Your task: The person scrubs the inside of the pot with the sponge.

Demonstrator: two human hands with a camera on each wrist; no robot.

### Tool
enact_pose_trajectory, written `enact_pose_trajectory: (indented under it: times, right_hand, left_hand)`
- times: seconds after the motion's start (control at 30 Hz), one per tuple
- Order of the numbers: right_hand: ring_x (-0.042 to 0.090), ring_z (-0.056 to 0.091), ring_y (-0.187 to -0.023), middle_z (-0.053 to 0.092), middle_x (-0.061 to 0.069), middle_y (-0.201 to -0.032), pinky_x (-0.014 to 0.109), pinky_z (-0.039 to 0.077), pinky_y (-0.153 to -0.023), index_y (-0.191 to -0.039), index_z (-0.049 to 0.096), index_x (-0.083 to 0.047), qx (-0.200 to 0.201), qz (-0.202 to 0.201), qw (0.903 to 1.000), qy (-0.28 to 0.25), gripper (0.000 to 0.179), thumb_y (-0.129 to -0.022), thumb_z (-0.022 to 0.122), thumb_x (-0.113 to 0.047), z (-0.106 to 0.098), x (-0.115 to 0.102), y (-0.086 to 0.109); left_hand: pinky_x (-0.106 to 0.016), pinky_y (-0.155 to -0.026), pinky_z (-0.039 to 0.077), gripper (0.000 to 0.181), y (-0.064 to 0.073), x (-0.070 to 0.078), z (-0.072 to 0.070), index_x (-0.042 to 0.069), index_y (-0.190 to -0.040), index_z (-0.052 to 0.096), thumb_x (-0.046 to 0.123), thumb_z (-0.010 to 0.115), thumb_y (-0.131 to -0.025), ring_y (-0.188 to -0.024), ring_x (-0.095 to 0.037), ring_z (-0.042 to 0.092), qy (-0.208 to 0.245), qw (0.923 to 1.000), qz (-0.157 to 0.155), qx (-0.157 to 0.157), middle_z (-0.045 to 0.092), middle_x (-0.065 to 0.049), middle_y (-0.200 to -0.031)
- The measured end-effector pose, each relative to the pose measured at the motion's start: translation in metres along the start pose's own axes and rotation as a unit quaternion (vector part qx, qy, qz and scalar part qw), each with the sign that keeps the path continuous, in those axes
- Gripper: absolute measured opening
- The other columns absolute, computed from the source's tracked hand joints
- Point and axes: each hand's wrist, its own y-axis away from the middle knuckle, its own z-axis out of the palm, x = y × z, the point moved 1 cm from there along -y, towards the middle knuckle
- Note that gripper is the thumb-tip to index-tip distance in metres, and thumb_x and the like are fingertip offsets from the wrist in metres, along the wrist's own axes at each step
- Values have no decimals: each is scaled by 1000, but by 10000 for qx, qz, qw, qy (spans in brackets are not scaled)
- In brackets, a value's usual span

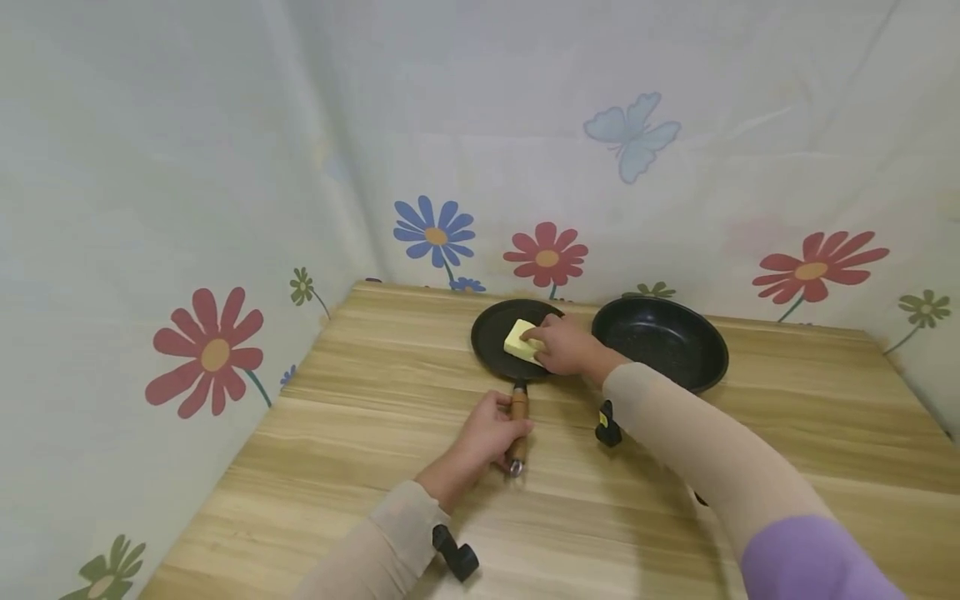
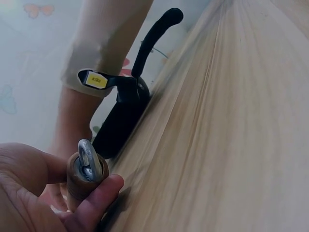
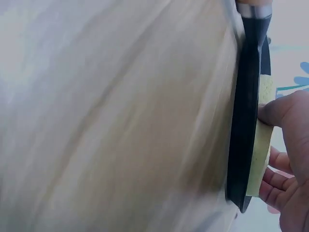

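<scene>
On round pan, porous sponge

A shallow, round black pan sits near the desk's far edge, its wooden handle, tipped with a metal ring, pointing toward the person and gripped by the left fingers. A pale yellow, block-shaped sponge lies flat against the pan's upper face, pinched by the right fingers.
</scene>
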Motion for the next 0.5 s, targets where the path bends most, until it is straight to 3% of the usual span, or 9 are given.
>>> enact_pose_trajectory:
  times: [0.23, 0.5]
  right_hand:
    - [29, 55, -114, 61, 15, -122, 47, 47, -103, -136, 65, -16, 186, -256, 9987, -389, 39, -98, 63, -23, 4, -27, -5]
    - [29, 54, -111, 61, 13, -122, 46, 47, -99, -135, 65, -19, 523, -100, 9985, -149, 38, -98, 63, -23, 15, -50, -21]
  left_hand:
    - [-35, -41, 57, 43, -2, 2, -2, 1, -123, 45, 7, 73, -90, -64, -26, 63, -84, 9999, 2, -118, 57, -17, -91]
    - [-32, -38, 55, 45, -1, 0, -3, 2, -122, 43, 6, 73, -89, -63, -26, 62, -116, 9998, -16, -128, 57, -18, -92]
